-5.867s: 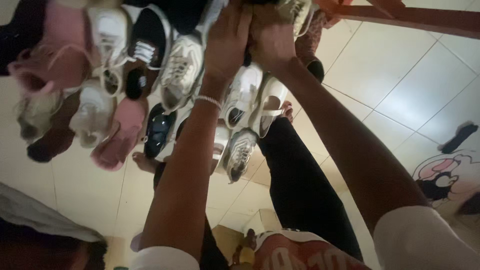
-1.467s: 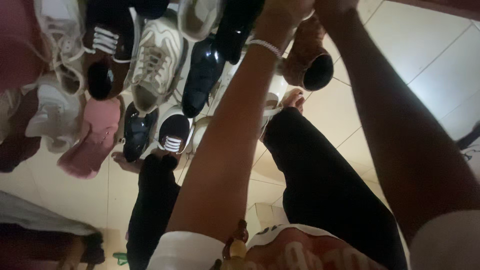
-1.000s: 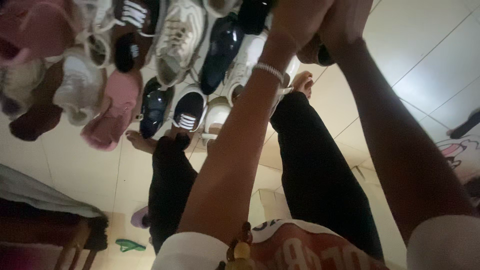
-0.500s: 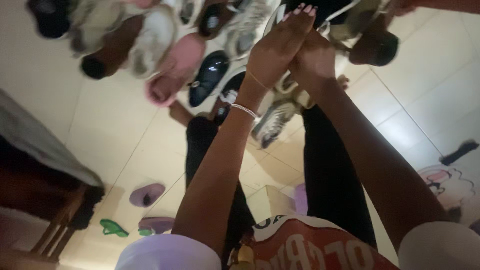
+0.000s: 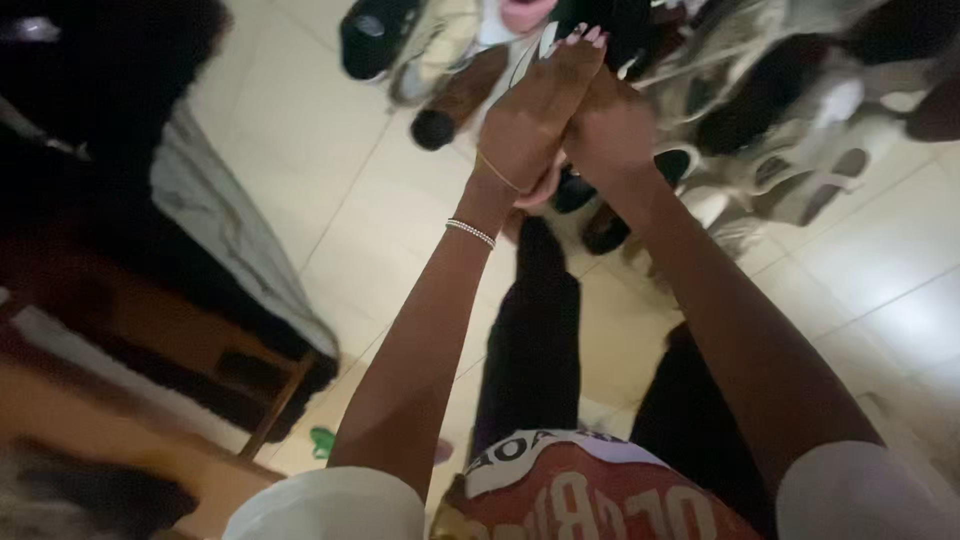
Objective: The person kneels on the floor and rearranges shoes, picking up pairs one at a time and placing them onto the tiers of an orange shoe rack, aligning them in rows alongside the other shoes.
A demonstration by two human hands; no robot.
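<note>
My left hand (image 5: 535, 110) and my right hand (image 5: 612, 128) are pressed together at arm's length above a heap of shoes (image 5: 760, 110) on the tiled floor. The left hand's fingers are stretched flat, with pale painted nails, and it wears a thin bead bracelet at the wrist. The right hand is curled behind it; what it grips, if anything, is hidden. Right under the hands lie black shoes (image 5: 590, 225). A brown shoe (image 5: 455, 100), a beige sneaker (image 5: 430, 50) and a black shoe (image 5: 375, 35) lie to the left.
My legs in black trousers (image 5: 530, 340) stretch out below the arms. Dark wooden furniture (image 5: 130, 330) with a grey cloth (image 5: 230, 240) hanging over it fills the left side. A small green object (image 5: 322, 440) lies on the pale floor tiles (image 5: 880, 290).
The view has swung right and the shoe heap has slid up and to the right. My hands have stayed joined, lower in the picture than before.
</note>
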